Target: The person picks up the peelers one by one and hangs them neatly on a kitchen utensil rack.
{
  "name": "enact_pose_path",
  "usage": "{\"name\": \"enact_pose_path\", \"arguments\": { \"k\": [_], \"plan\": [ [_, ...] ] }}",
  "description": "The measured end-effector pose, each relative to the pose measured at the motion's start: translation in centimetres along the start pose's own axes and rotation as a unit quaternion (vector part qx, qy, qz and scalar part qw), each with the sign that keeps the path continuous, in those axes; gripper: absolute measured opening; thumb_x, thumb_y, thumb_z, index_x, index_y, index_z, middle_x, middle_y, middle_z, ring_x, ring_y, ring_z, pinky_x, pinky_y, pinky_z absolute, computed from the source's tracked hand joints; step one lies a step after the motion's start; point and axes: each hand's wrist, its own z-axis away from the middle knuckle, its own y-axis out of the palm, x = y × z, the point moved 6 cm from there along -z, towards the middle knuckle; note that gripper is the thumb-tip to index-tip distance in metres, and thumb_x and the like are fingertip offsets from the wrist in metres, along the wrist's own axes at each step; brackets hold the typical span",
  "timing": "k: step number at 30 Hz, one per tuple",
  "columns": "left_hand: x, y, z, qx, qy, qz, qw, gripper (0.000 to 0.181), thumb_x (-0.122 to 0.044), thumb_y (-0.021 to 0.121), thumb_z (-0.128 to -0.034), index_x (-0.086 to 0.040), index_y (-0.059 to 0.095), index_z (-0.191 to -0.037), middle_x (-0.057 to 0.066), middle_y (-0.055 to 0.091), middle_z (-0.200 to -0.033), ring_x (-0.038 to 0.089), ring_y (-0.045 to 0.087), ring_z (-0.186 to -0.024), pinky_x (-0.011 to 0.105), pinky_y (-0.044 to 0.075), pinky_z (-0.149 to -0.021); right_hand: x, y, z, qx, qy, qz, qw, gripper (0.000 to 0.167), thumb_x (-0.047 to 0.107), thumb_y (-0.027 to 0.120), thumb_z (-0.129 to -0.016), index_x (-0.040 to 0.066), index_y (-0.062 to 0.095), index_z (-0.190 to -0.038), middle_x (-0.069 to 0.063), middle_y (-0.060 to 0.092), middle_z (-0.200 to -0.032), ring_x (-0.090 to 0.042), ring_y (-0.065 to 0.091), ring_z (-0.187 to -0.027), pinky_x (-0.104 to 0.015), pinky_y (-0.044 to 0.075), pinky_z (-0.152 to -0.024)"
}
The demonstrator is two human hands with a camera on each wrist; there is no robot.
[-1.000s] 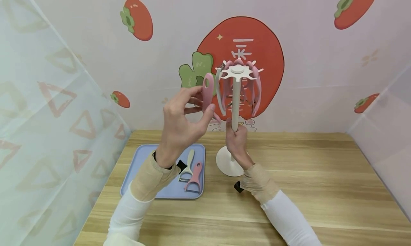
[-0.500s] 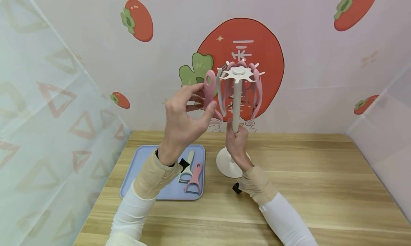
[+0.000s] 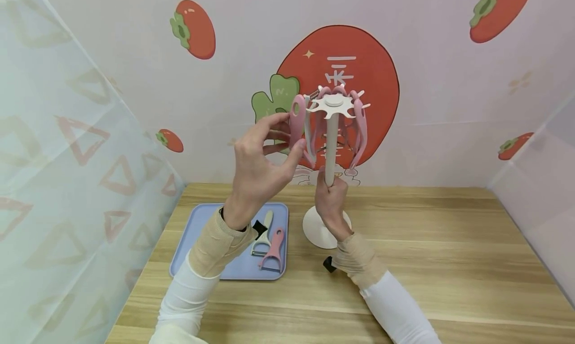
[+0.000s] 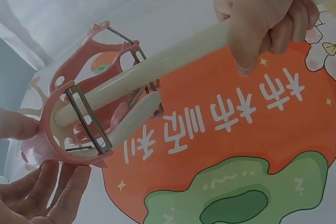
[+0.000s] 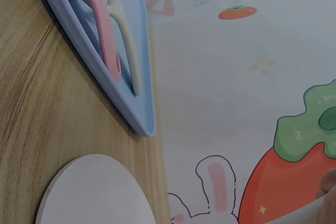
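Between thumb and fingertips, my left hand [image 3: 258,159] pinches a pink Y-shaped peeler [image 3: 296,127], upright with its handle hole at the top. It is at the left rim of a white rack's notched top [image 3: 333,106]; whether it rests on a prong cannot be told. In the left wrist view the blade end of the held peeler [image 4: 48,135] faces the camera. My right hand [image 3: 331,196] grips the rack's pole [image 3: 331,152] low down. Around the rack hang several pink peelers [image 3: 361,129] and a pale one [image 3: 308,134], close beside the held peeler.
On the wooden table, a blue tray [image 3: 190,239] at left holds a cream peeler [image 3: 268,219] and a pink peeler [image 3: 276,246]. The rack's round white base [image 3: 319,231] stands right of the tray. A printed backdrop [image 3: 427,149] rises behind the table.
My left hand has moved slightly to the right, bringing the pink peeler from beside the rack to its left rim. The rack top has shifted slightly; my right hand keeps its grip on the pole.
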Motion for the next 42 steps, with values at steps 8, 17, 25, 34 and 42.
{"name": "enact_pose_path", "arguments": {
  "k": [8,17,25,34,42],
  "plan": [
    [0.4,0.7,-0.1,0.016,-0.01,0.023,0.9995,0.042,-0.01,0.079,-0.0946,0.001,0.068,-0.134,0.014,0.075,-0.116,0.021,0.077,-0.098,0.035,0.067,-0.08,1.3,0.1,0.4,-0.012,-0.006,0.007,0.9999,0.057,0.009,0.06,-0.107,0.014,0.039,-0.055,0.006,0.031,-0.051,-0.002,0.025,-0.042,-0.023,0.015,-0.043],
    [1.3,1.6,0.0,0.022,-0.016,0.022,0.9994,0.041,-0.01,0.08,-0.0948,0.001,0.069,-0.133,0.014,0.076,-0.117,0.023,0.078,-0.1,0.035,0.067,-0.08,0.2,0.3,0.3,-0.039,-0.01,0.005,0.9992,0.057,0.009,0.061,-0.107,0.014,0.04,-0.054,0.01,0.03,-0.049,0.002,0.025,-0.04,-0.022,0.015,-0.041],
    [1.8,2.3,-0.1,0.016,0.001,0.027,0.9995,0.039,-0.01,0.081,-0.0945,0.003,0.07,-0.13,0.015,0.076,-0.115,0.025,0.078,-0.099,0.034,0.067,-0.08,1.6,0.3,0.3,-0.062,-0.02,0.001,0.9979,0.056,0.0,0.057,-0.105,0.012,0.037,-0.054,0.005,0.029,-0.051,0.007,0.022,-0.044,-0.02,0.014,-0.044],
    [2.2,2.9,0.0,0.021,0.003,0.034,0.9992,0.04,-0.011,0.081,-0.0951,0.003,0.07,-0.13,0.015,0.075,-0.115,0.024,0.078,-0.1,0.033,0.066,-0.082,3.6,0.0,0.3,-0.06,-0.009,-0.017,0.998,0.055,-0.002,0.056,-0.103,0.011,0.038,-0.054,0.009,0.029,-0.051,0.006,0.021,-0.042,-0.02,0.014,-0.045],
    [2.3,2.9,0.3,0.02,-0.001,0.029,0.9994,0.04,-0.011,0.081,-0.0948,0.003,0.07,-0.13,0.015,0.075,-0.116,0.024,0.078,-0.1,0.034,0.066,-0.08,3.3,-0.1,0.2,-0.056,-0.005,-0.024,0.9981,0.055,-0.002,0.056,-0.104,0.01,0.039,-0.053,0.007,0.03,-0.051,0.008,0.021,-0.043,-0.02,0.014,-0.044]
  ]
}}
